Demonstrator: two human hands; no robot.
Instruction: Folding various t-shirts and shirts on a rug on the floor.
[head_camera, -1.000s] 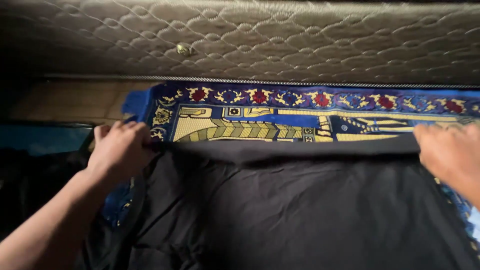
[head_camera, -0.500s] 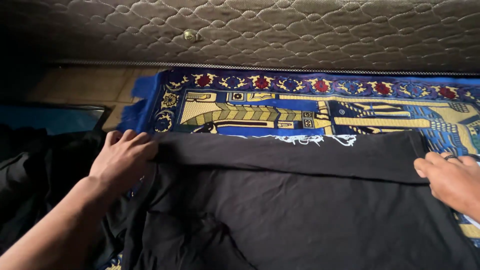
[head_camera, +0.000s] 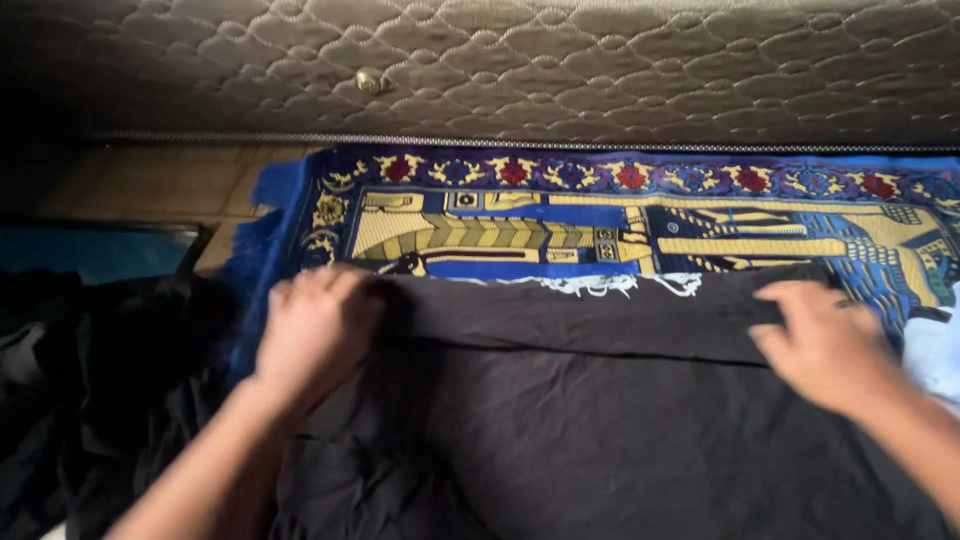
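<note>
A black cloth (head_camera: 600, 420) lies spread over a blue and gold patterned rug (head_camera: 620, 225), its far edge folded back into a flat band. My left hand (head_camera: 315, 330) presses down on the left end of that folded band, fingers bent over the fabric. My right hand (head_camera: 825, 340) rests on the right end of the band, fingers apart and flat on the cloth. A strip of white lace trim (head_camera: 600, 285) peeks out from under the fold's far edge.
A quilted mattress side (head_camera: 560, 70) with a small metal button runs along the back. More dark cloth (head_camera: 90, 400) is heaped at the left, beside a dark tray-like object (head_camera: 100, 250) and tiled floor (head_camera: 170, 180). A pale fabric (head_camera: 935, 350) shows at the right edge.
The cloth's folded far edge has come nearer to me, baring more of the rug. Both hands moved with it, and my right hand shifted left along the fold.
</note>
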